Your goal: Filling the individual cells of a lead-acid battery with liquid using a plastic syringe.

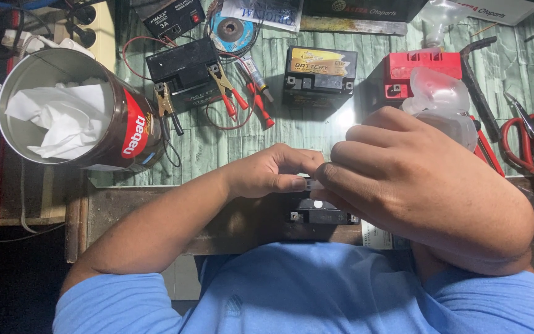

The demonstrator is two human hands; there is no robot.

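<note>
Two hands met over the near edge of the bench. The left hand [273, 173] pinched a small pale strip [314, 185] between thumb and forefinger, and the right hand [403, 179] curled its fingers around the strip's other end, so both gripped the same piece. It sat just above a small black battery [319, 215] that rested close to the person's blue shirt [304, 291], mostly hidden beneath the knuckles.

Judging by its size, the strip looked light and thin, likely to bend or slip if squeezed loosely, so a fingertip pinch at each end seemed the sensible hold. The battery below it looked dense and rigid for its size, better taken by its flat sides than by its terminals.

Counted across the green bench top [316, 133], four batteries showed: the one under the hands, a black one [183, 68] wearing two clamps with red handles, another black one with a yellow label [321, 73], and a red one [418, 71]. One pair of red-handled scissors [533, 148] lay at the right. One round tin [75, 111] stuffed with white paper stood at the left. One clear plastic bottle [443, 102] lay just beyond the right hand, touching nothing the hands held.
</note>
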